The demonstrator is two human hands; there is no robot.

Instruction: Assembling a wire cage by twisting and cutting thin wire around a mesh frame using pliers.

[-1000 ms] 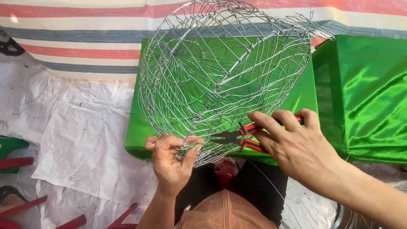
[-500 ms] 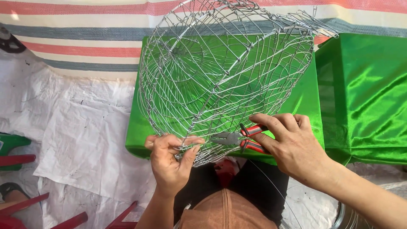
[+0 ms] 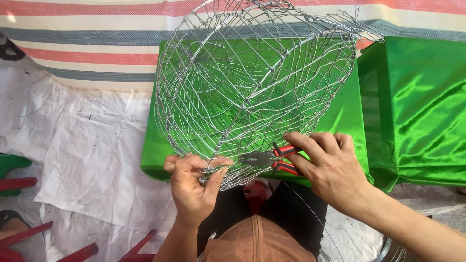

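Note:
A large round basket of bent silver wire (image 3: 252,82) is held up in front of me, its open mouth toward the camera. My left hand (image 3: 194,187) pinches the basket's lower rim between thumb and fingers. My right hand (image 3: 332,170) grips pliers with red and black handles (image 3: 272,159). The pliers' jaws bite a wire on the rim just right of my left thumb.
Behind the basket stand two boxes draped in shiny green cloth, one at centre (image 3: 349,116) and one at right (image 3: 417,106). White sheeting (image 3: 87,155) covers the floor at left under a striped tarp (image 3: 87,43). Red stool legs (image 3: 29,237) show bottom left.
The pliers have slid a little left along the rim toward my left thumb. The basket has tipped slightly. My left hand keeps its hold.

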